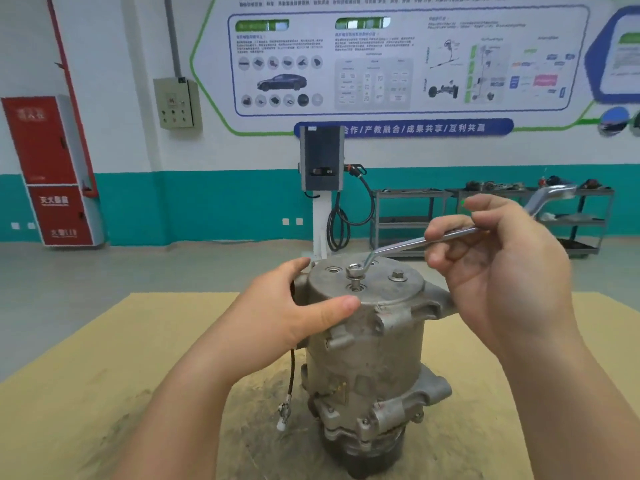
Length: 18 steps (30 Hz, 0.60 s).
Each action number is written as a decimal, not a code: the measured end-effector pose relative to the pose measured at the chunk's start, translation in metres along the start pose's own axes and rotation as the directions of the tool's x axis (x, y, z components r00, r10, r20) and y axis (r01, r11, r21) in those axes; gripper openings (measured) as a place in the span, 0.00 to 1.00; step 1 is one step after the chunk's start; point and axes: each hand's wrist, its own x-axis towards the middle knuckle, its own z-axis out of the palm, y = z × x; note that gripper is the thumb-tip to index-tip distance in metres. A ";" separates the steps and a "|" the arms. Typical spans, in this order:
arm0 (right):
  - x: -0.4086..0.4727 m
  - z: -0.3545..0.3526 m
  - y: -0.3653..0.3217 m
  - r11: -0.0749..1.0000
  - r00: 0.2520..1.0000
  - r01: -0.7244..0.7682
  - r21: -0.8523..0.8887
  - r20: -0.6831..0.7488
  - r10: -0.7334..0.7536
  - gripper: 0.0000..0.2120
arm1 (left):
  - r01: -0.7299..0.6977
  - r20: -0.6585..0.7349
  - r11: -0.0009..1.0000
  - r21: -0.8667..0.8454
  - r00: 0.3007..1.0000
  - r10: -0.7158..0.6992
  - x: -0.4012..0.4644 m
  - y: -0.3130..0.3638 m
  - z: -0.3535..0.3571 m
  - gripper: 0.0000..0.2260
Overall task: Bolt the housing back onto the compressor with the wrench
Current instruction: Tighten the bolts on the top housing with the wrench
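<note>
Head view: compressor [367,362] upright at lower centre on tan counter [104,393]. Housing [367,289] on top, gripped at its left rim by left hand [287,317], thumb and fingers curled around it. Right hand [502,271], centre right, grip closed on wrench [415,242], ring end seated over raised bolt [355,273]. Second bolt [398,274] just right.

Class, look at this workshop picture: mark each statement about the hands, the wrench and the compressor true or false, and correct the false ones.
1. The right hand holds the wrench. True.
2. The wrench's ring end sits on a bolt that still stands proud of the housing. True.
3. The left hand lies flat on the table. False: it grips the housing's side.
4. The compressor lies on its side. False: it stands upright.
5. A second bolt sits low in the top. True.
</note>
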 end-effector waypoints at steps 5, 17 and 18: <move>-0.001 -0.004 0.004 0.997 0.976 0.042 -0.066 -0.211 -0.055 0.08 | -0.030 -0.091 0.959 0.283 0.994 0.058 -0.020 0.022 0.007 0.26; -0.017 -0.017 0.019 0.966 0.918 0.244 -0.079 -0.301 -0.257 0.09 | 0.018 -0.139 0.997 0.075 0.990 -0.007 -0.005 -0.006 -0.001 0.53; -0.026 -0.016 0.019 0.936 0.903 0.330 -0.118 -0.250 -0.350 0.08 | -0.012 -0.033 1.000 0.006 0.999 0.013 -0.001 -0.010 0.002 0.55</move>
